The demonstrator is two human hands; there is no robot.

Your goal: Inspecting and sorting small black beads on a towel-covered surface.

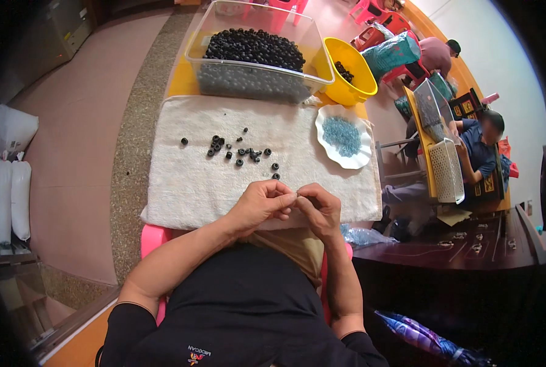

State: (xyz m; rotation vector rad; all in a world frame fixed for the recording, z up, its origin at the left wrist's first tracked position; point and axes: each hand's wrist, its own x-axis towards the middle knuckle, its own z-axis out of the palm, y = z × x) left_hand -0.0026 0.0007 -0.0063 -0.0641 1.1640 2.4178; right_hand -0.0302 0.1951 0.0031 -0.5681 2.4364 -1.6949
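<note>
Over the front edge of a white towel (187, 183), my left hand (262, 203) and my right hand (322, 209) meet fingertip to fingertip. Both are closed in a pinch around something tiny, mostly hidden by the fingers. Just beyond them, several small black ring-like parts (240, 163) lie scattered on the towel, two of them close to my left hand. To the right, a white wavy-rimmed plate (363, 160) holds a heap of small translucent bluish pieces (341, 136).
At the back stands a clear plastic bin (315, 64) with many black parts (254, 52). Beside it is a yellow basin (363, 76) with a few more. Further right, a person (484, 147) sits by a white basket (447, 174). White sacks (10, 196) stand at the left.
</note>
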